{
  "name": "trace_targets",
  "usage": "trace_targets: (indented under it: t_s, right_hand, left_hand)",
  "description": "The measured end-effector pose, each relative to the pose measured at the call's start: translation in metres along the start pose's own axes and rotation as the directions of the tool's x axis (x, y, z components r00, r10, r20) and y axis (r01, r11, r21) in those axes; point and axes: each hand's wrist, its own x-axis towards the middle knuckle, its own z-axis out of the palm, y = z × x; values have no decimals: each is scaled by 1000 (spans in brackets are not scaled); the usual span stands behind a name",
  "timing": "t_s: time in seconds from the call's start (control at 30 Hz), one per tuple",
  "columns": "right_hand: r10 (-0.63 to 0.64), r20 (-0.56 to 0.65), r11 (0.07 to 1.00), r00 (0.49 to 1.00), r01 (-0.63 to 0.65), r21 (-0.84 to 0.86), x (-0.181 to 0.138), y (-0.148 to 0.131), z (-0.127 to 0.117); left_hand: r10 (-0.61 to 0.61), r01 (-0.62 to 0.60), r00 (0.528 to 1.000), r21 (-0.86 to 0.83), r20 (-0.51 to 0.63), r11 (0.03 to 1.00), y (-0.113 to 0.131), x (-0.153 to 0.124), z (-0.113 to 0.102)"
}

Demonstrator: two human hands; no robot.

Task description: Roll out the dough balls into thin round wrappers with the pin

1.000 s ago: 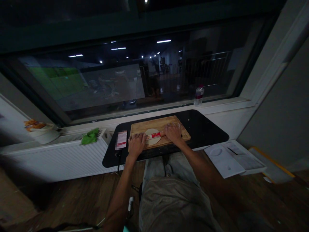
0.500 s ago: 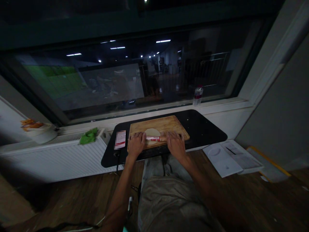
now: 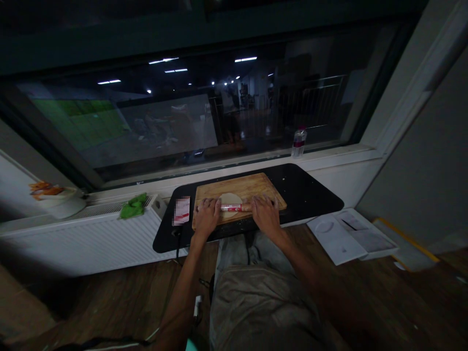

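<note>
A round, flat sheet of pale dough (image 3: 230, 198) lies on a wooden cutting board (image 3: 248, 183). Across its near part rests a rolling pin (image 3: 236, 207) with a red and white label in its middle. My left hand (image 3: 206, 214) is over the pin's left end, and my right hand (image 3: 265, 213) is over the right end; both have their fingers bent over the wood. The dough's near edge shows in part below the pin. Both pin ends are hidden under my hands.
The board sits on a small black table (image 3: 310, 195) below a window. Left of the board lies a phone (image 3: 182, 210) with a cable. A green cloth (image 3: 133, 206) and a white bowl (image 3: 64, 202) are on the radiator side. A bottle (image 3: 299, 142) stands on the sill; a white box (image 3: 351, 236) is at right.
The pin has turned slightly under my hands, so its label shows a different side. My hands stay on its two ends. The whole view has shifted a little.
</note>
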Motion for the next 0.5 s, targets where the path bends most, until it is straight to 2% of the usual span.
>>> trace_targets:
  t_s: [0.2, 0.5]
  right_hand:
    - [13, 25, 999, 1000, -12, -37, 22, 0, -2]
    - [18, 59, 997, 998, -14, -70, 61, 5, 12]
  left_hand:
    - [-10, 10, 1000, 2, 11, 1000, 2, -2, -3]
    - [-30, 29, 999, 26, 39, 999, 7, -2, -11]
